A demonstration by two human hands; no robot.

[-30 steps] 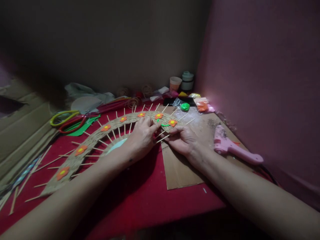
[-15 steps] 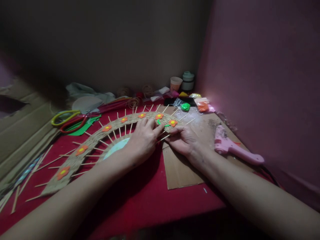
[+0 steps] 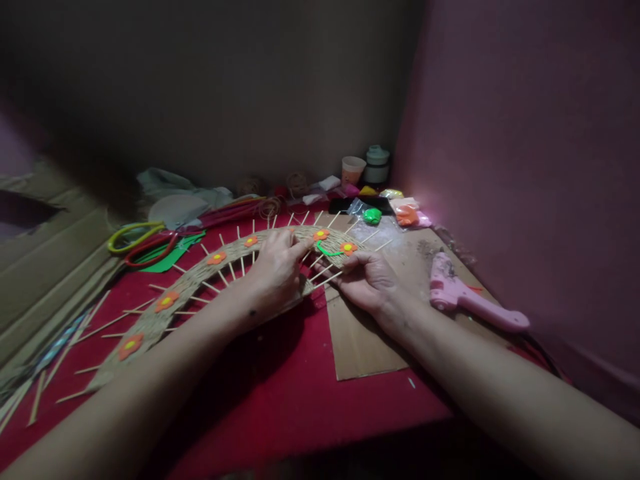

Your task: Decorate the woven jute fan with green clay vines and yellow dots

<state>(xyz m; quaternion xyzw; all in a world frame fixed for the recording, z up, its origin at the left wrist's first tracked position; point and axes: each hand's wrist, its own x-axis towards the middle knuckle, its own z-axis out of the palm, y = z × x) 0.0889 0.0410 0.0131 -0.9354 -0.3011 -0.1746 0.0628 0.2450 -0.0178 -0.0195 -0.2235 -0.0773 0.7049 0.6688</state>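
Note:
A curved band woven from tan cord (image 3: 193,279) arches over the table, with thin sticks poking out along both edges. Orange flowers with yellow centres (image 3: 167,301) dot its face. Between two flowers near the right end lies a curved green strip (image 3: 327,250). My right hand (image 3: 367,280) grips that right end, thumb on top and fingers underneath. My left hand (image 3: 280,267) is closed over the band's upper part, its index finger just left of the green strip. Its fingertips are partly hidden, and it covers most of one flower.
A pink glue gun (image 3: 455,297) lies on a cardboard sheet (image 3: 370,347) at the right. Behind are bagged green clay (image 3: 372,215), orange clay (image 3: 407,215), a cup (image 3: 353,170) and a jar (image 3: 377,167). Yellow- and red-handled scissors (image 3: 150,248) rest on green sheets at left.
My left hand has moved left, off the green strip, which now shows as a smooth curve. The pale blue-green centre has gone behind the left hand and arm. My right hand keeps its hold.

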